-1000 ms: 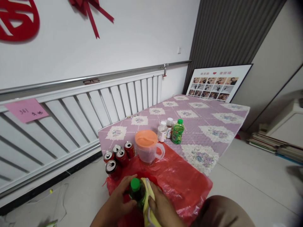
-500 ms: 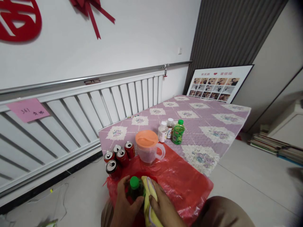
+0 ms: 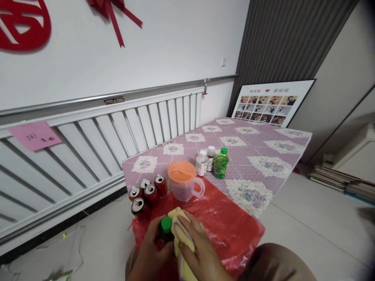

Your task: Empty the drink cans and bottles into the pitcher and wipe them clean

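Closest to you, your right knee sits beside the near edge of the red plastic sheet, which is spread over your end of the table. Your left hand curls round the green-capped bottle, thumb nearest you, fingers on the far side; the bottle stands low between your hands. Your right hand grips a folded yellow cloth, pressing it against the bottle's right side. Ahead of your left hand, five drink cans crowd the table's left corner, so that side is tight; on your right, the sheet spreads wide. The orange-lidded pitcher stands just beyond your hands. Past it, two white-capped bottles and a green drink bottle cluster on the purple floral tablecloth. The table's left edge follows the white radiator; its right edge drops to the tiled floor. Farthest, a photo board leans at the corner.
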### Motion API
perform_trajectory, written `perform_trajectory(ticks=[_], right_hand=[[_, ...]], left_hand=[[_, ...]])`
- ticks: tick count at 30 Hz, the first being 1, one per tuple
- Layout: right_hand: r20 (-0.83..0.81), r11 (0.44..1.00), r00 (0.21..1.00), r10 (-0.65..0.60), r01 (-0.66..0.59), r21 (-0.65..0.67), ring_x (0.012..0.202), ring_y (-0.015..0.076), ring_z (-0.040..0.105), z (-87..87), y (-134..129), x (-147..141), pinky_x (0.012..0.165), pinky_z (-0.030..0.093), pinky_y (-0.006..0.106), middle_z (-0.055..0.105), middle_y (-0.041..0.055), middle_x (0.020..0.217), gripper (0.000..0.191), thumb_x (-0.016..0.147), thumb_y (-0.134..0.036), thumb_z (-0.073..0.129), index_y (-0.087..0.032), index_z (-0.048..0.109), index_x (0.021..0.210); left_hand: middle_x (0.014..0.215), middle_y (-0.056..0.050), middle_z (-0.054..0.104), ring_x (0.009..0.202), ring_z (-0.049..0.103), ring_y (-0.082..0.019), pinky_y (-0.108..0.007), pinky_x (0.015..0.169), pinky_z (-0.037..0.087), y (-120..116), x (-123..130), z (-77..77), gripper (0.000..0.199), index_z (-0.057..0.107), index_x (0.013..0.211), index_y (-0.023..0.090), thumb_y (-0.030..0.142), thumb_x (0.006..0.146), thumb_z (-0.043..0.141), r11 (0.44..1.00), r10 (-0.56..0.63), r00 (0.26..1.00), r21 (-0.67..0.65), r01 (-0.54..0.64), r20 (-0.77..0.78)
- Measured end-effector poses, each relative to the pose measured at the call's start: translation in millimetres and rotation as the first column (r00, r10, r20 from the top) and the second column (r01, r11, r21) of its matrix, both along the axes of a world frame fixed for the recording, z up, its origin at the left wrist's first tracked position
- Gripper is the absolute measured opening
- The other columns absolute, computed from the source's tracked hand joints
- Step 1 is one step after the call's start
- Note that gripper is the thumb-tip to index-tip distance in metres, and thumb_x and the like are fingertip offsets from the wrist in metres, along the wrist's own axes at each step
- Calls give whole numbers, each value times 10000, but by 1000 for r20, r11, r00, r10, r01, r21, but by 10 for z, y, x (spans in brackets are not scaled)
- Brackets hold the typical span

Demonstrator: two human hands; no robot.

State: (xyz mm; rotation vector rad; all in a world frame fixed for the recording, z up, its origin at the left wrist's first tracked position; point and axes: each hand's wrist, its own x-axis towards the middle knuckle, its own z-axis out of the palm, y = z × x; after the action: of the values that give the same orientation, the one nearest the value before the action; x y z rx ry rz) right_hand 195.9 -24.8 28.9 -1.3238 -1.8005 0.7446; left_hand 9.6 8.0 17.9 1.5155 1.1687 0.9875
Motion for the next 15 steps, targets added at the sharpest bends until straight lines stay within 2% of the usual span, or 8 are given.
perform_trajectory(ticks=[3, 5, 8, 11, 15], right_hand=[[-135, 999, 991, 21, -25, -28, 1417, 232, 379, 115, 213, -36, 1173, 311, 470, 457, 84, 1512, 513, 871, -176, 485, -263, 528, 1374], [-202, 994, 978, 51, -68, -81, 1351, 213, 464, 189, 348, -28, 1144, 358, 430, 522, 85, 1450, 506, 850, -154, 483, -243, 532, 1346], [-224, 984, 972, 74, -108, -143, 1199, 194, 585, 230, 495, 10, 1065, 434, 390, 631, 76, 1299, 446, 877, -173, 452, -225, 524, 1313], [-189, 978, 978, 91, -123, -166, 1106, 191, 627, 124, 553, 42, 997, 471, 352, 684, 68, 1181, 365, 893, -190, 437, -208, 569, 1233], [-107, 970, 992, 60, -83, -228, 970, 197, 672, -153, 500, 33, 897, 506, 319, 729, 61, 1043, 290, 843, -150, 466, -199, 642, 1067]], left_hand=[[1244, -90, 632, 1107, 633, -249, -400, 986, 512, 61, -57, -11, 561, 511, 1270, 207, 139, 724, 621, 997, -77, 997, 3, 77, 12], [1257, -96, 630, 1130, 626, -259, -409, 1004, 506, 94, -99, -46, 577, 506, 1282, 205, 156, 723, 638, 994, -105, 994, -7, 105, 18], [1327, -112, 594, 1197, 596, -278, -432, 1050, 480, 114, -144, -117, 611, 484, 1315, 205, 187, 729, 656, 992, -127, 991, -15, 127, 31], [1345, -129, 577, 1220, 583, -290, -445, 1056, 476, 104, -156, -167, 608, 470, 1331, 195, 210, 750, 650, 989, -148, 988, 0, 148, 50], [1364, -128, 562, 1245, 566, -290, -446, 1079, 454, 77, -145, -171, 620, 459, 1345, 194, 198, 751, 637, 989, -146, 989, -4, 146, 39]])
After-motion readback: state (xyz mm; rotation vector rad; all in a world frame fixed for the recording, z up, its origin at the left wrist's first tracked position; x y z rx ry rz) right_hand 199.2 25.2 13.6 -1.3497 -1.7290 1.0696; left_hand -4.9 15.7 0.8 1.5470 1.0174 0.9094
